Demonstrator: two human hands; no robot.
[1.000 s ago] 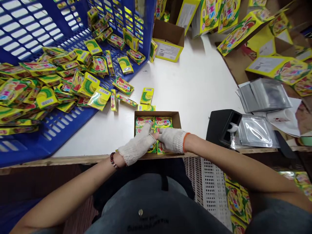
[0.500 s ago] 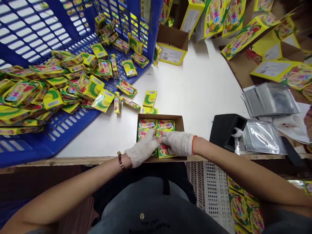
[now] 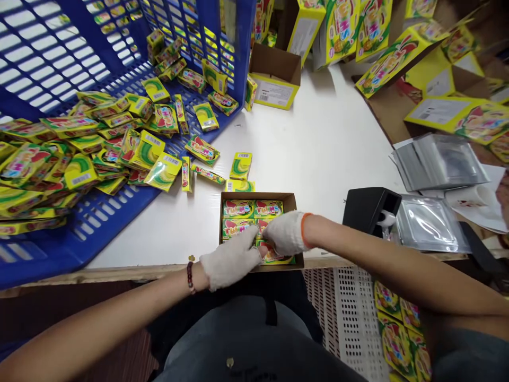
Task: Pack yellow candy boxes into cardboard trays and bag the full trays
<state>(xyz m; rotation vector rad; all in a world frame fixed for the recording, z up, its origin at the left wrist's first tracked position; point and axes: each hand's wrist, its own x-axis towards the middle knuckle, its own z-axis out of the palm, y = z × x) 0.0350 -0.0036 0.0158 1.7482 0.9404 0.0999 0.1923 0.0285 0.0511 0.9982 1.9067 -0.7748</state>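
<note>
An open brown carton (image 3: 294,202) at the table's front edge holds rows of small yellow-green candy packs (image 3: 238,208). My left hand (image 3: 233,257), in a white glove with bare fingertips, lies over the carton's lower left, its thumb near a pack. My right hand (image 3: 287,233), gloved with an orange cuff, reaches into the right side with its fingers bent down against the packs. Whether either hand grips a pack is hidden. Just behind the carton, two loose packs (image 3: 240,165) lie on the white table (image 3: 310,143).
A blue basket (image 3: 119,223) on its side spills many packs at the left. An open display box (image 3: 274,79) stands at the back. To the right are a black tape dispenser (image 3: 368,209), clear plastic sleeves (image 3: 431,223) and yellow boxes (image 3: 441,114).
My right hand has drawn back slightly and bent over the packs, and my left hand has shifted lower. A pack at the lower right now sits tilted. The view has shifted slightly.
</note>
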